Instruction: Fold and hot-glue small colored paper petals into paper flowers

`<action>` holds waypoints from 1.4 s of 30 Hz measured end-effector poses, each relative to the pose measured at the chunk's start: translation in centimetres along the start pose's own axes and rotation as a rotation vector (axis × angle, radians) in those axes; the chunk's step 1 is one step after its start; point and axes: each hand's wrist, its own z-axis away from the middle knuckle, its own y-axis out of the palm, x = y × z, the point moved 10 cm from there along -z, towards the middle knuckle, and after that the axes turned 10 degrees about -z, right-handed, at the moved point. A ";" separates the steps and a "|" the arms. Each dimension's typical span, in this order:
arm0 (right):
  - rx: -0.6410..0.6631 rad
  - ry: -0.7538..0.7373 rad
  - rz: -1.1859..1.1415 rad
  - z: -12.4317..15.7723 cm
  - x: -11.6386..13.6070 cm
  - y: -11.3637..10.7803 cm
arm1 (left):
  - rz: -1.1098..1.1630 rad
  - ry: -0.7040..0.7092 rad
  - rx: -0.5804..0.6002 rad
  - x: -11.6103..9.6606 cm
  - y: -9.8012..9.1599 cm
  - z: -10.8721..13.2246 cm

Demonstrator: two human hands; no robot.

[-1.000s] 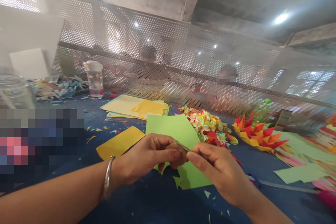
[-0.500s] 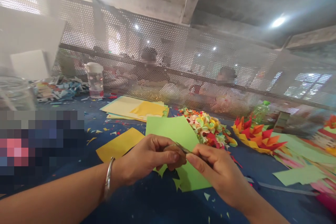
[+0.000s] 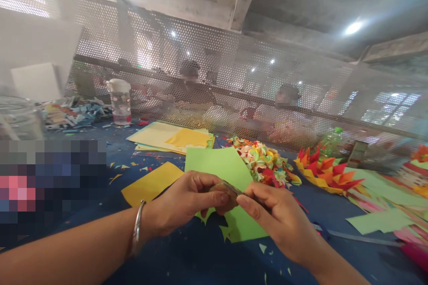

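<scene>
Pinched between the thumb and fingers of my left hand [image 3: 200,193] is a small brown, rounded piece [image 3: 226,205]; I cannot make out what it is. My right hand [image 3: 270,211] is closed on a thin, dark, blade-like tool [image 3: 231,187], its handle hidden in the fingers. The tool's tip lies against the top of the brown piece. Both hands are above a light green paper sheet [image 3: 217,160] with notches cut from its near edge. To the left, a yellow paper sheet [image 3: 152,182] lies partly behind my left hand.
Stacked paper [image 3: 150,136] and a heap of small folded paper pieces [image 3: 261,156] lie beyond my hands. On the right are red-orange paper points [image 3: 329,173], a green bottle [image 3: 332,142] and green strips [image 3: 379,220]. A clear bottle [image 3: 120,102] stands before a perforated screen [image 3: 214,80].
Both hands stay almost in the same place. The dark tool shows a little more of its length between them, and the brown piece is slightly turned.
</scene>
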 end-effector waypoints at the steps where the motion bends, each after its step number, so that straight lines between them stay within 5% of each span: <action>1: 0.000 -0.003 0.006 0.0 0.0 0.0 | 0.006 0.001 0.002 0.0 0.0 0.0; 16: -0.022 -0.004 0.075 0.1 -0.1 -0.3 | -0.038 -0.015 0.027 0.3 -0.3 -0.2; 19: -0.072 0.000 0.051 0.0 -0.4 -1.0 | -0.144 -0.103 0.072 0.8 0.2 0.1; 24: -0.162 0.013 0.009 -0.1 -1.1 -2.2 | -0.247 -0.377 0.307 3.5 3.3 1.8; 27: -0.175 0.006 0.000 -0.1 -1.2 -2.3 | -0.429 -0.451 0.291 4.3 3.2 2.4; 34: -0.175 -0.050 0.057 -0.1 -0.7 -2.1 | -1.343 -0.208 -0.048 0.3 -2.4 0.6; 38: -0.190 -0.080 0.117 0.1 -0.3 -2.1 | -1.285 -0.190 -0.372 -0.2 -8.2 0.1; 42: -0.208 -0.109 0.177 0.2 0.2 -2.2 | -1.193 -0.273 -0.478 2.4 -12.3 -0.3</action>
